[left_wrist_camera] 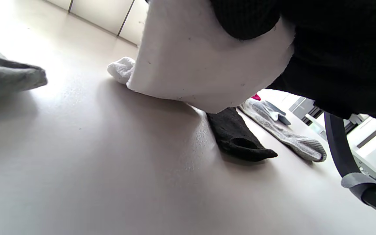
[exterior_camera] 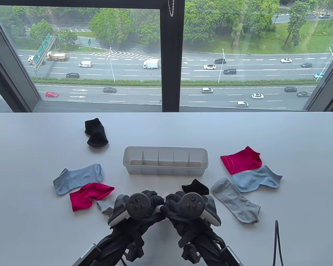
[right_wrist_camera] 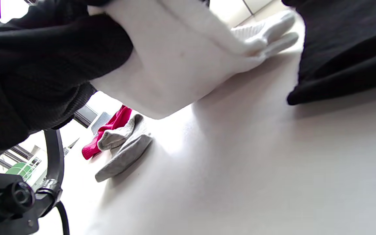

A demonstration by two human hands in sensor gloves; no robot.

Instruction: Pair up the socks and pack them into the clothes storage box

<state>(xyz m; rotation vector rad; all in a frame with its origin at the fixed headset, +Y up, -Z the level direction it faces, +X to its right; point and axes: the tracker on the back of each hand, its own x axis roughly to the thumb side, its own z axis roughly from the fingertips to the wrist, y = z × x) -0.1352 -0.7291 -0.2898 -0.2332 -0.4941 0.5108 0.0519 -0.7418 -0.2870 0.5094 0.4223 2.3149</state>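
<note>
The wide white surface (exterior_camera: 30, 138) carries everything, and dead centre sits the clear clothes storage box (exterior_camera: 165, 165), long axis running left to right, its divided compartments showing nothing inside. Socks lie scattered round it: a black pair-looking bundle (exterior_camera: 95, 133) far back left, a blue sock (exterior_camera: 79, 177) and a red sock (exterior_camera: 90, 195) near left, a red sock (exterior_camera: 241, 160), a blue sock (exterior_camera: 256, 178) and a grey sock (exterior_camera: 236, 201) off to the right.

Now the hands: left hand (exterior_camera: 136, 206) and right hand (exterior_camera: 191, 205) are together at the near edge, just this side of the box, and both grip a white sock (left_wrist_camera: 204, 62) between them. The wrist views show it pinched from either end, hanging so its toe touches the surface.

A black sock (exterior_camera: 195, 188) lies just beyond the right hand; another grey sock (exterior_camera: 106, 207) peeks out beside the left. The box lies straight ahead of both hands, neither clearly nearer. No second white sock is plainly visible, though the held one may be doubled.
</note>
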